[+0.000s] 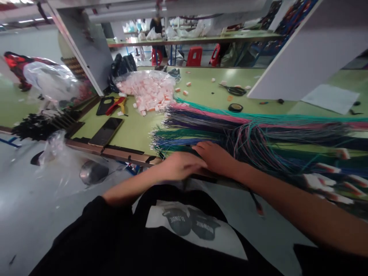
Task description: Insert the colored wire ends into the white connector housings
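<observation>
Bundles of thin coloured wires (230, 130), teal, pink, purple, green and blue, lie across the green table (138, 130) with their ends pointing left. My right hand (214, 155) rests palm down on the wire ends near the table's front edge, fingers stretched flat. My left hand (179, 166) lies just beside it at the edge, touching the right hand's fingers. It is smeared by motion and its fingers are not distinct. I cannot see anything held in either hand.
A clear bag of small pink and white pieces (149, 90) sits at the back left, with loose pieces around it. A dark phone (106, 131), scissors (235, 91), a tape roll (235, 107) and a white sheet (330, 99) lie on the table. Red stools (194, 56) stand beyond.
</observation>
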Action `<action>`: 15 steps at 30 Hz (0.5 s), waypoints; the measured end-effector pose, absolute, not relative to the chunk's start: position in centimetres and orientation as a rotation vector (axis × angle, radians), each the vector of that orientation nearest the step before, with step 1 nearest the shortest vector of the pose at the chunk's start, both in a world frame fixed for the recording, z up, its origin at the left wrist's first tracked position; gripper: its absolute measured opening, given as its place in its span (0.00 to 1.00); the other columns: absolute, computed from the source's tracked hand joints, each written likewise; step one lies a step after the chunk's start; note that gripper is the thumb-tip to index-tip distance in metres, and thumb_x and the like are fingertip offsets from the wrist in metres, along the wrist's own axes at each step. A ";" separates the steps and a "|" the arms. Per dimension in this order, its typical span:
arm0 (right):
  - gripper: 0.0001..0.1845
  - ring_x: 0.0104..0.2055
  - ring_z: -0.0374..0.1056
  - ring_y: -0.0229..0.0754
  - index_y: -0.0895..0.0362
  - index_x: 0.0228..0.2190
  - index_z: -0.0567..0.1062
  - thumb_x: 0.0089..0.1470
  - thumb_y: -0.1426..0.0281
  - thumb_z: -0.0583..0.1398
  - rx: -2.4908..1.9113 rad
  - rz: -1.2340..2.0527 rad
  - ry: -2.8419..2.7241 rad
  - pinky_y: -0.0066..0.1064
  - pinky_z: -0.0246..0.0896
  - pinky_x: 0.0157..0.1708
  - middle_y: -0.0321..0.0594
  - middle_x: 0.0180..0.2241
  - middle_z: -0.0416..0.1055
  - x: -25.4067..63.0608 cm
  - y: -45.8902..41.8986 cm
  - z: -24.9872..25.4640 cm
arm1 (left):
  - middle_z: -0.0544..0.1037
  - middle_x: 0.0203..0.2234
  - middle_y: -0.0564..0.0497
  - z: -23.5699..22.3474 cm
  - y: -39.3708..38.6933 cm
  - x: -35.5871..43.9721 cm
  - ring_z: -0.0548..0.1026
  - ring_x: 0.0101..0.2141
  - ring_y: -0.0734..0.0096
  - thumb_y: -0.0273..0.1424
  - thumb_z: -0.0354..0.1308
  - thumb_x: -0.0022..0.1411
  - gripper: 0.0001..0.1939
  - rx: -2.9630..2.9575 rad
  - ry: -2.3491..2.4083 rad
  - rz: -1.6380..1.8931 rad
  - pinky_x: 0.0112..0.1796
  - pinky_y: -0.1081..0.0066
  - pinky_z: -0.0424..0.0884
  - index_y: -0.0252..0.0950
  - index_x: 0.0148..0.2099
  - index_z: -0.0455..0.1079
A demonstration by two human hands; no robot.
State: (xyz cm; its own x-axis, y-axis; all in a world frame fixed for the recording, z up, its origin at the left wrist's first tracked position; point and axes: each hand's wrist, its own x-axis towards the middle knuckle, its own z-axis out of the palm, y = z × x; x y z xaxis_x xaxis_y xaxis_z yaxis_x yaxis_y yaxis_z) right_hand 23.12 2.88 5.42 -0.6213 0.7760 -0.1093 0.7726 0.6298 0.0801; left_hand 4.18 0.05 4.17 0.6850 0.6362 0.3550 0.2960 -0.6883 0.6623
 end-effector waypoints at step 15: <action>0.05 0.36 0.69 0.47 0.54 0.27 0.71 0.52 0.68 0.57 1.608 -0.472 2.992 0.36 0.62 0.35 0.43 0.31 0.74 24.4 4.1 2.0 | 0.76 0.46 0.32 3.9 16.8 -4.1 0.67 0.54 0.52 0.23 0.53 0.56 0.18 2.115 1.990 0.570 0.57 0.55 0.59 0.24 0.50 0.70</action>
